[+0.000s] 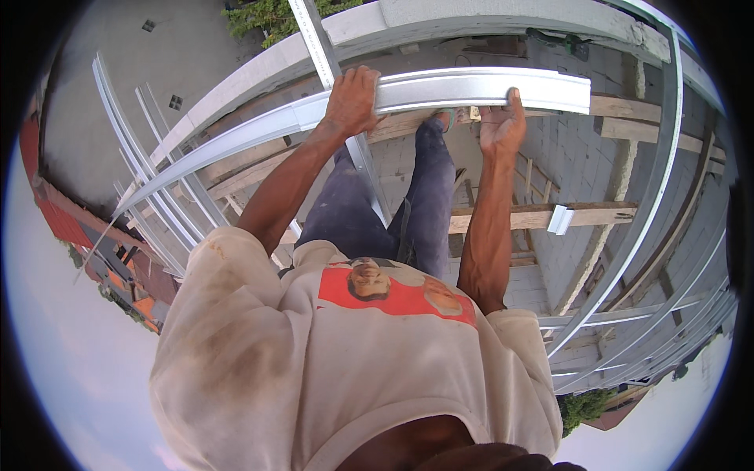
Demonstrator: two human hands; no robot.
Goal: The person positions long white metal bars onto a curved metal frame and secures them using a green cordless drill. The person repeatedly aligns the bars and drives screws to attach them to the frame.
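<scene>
A long silvery metal channel point(463, 88) lies crosswise before me, its free end to the right. My right hand point(501, 127) is closed on it near that end, thumb on the upper face and fingers underneath. My left hand point(353, 100) wraps over the channel farther left, where it crosses another metal channel point(314, 43) that runs away from me. Left of that hand, a narrower-looking metal length point(236, 143) continues toward the far left, with an overlap visible near the wrist. The fingers under the metal are partly hidden.
Wooden planks point(542, 216) span below my legs, and a small metal offcut point(560, 220) sits on one. A concrete wall top point(503, 20) curves along the far side. Several metal channels point(161, 196) stand at left; a curved-looking rail point(667, 149) rises at right. The ground is far below.
</scene>
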